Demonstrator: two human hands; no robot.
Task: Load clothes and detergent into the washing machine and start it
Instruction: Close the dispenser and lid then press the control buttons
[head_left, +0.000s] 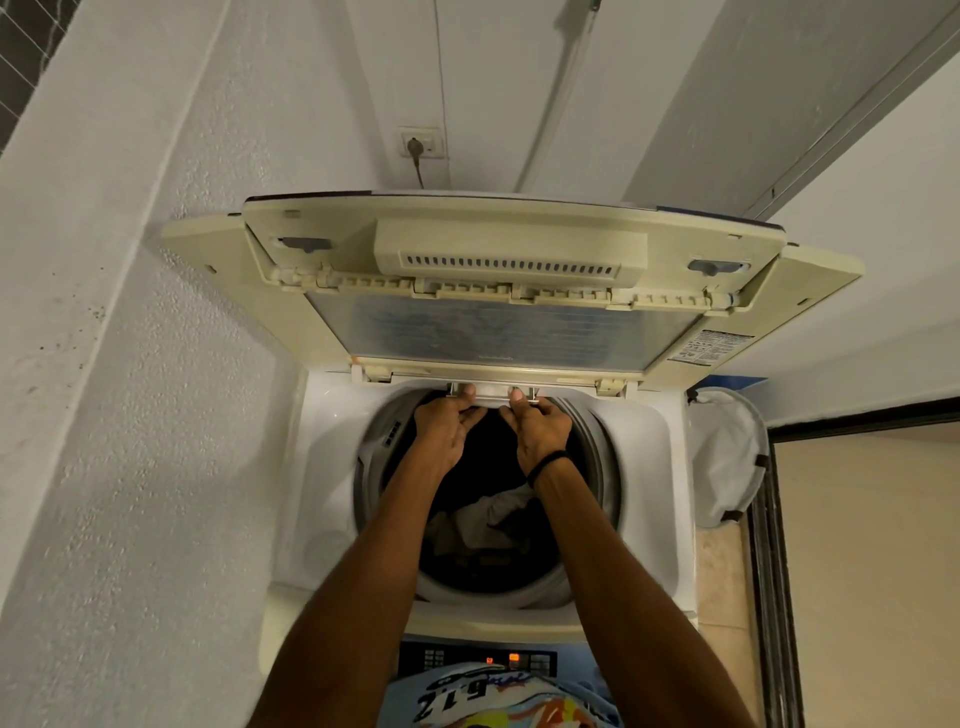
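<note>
Reaching over the washing machine (652, 467) from its near side, both bare forearms stretch to the far rim of the drum (597, 470). There the left grip (448, 427) and the right grip (537, 431) sit side by side on the small pale detergent drawer (491, 389), which juts out just under the hinge of the lid (493, 332). Each grip is closed on that drawer: a thumb lies on its top front edge while the fingers curl in beneath it. The two grips are close together, almost touching at the knuckles. A black band (549, 461) circles the right wrist.

The lid is folded and stands raised at the far side, its clear panel facing the camera. Down in the dark drum lie the clothes (491, 517), a crumpled heap of grey and darker fabric showing between the forearms.

At the near edge of the machine sits the control panel (462, 660) with an orange lit display (514, 657); the person's printed shirt (493, 696) overlaps its near part. To the right of the machine, on the floor, stands a white laundry basket (727, 457). On the far wall a plug sits in a socket (421, 143), its cable running down behind the lid. A rough white wall (130, 364) rises at the left.
</note>
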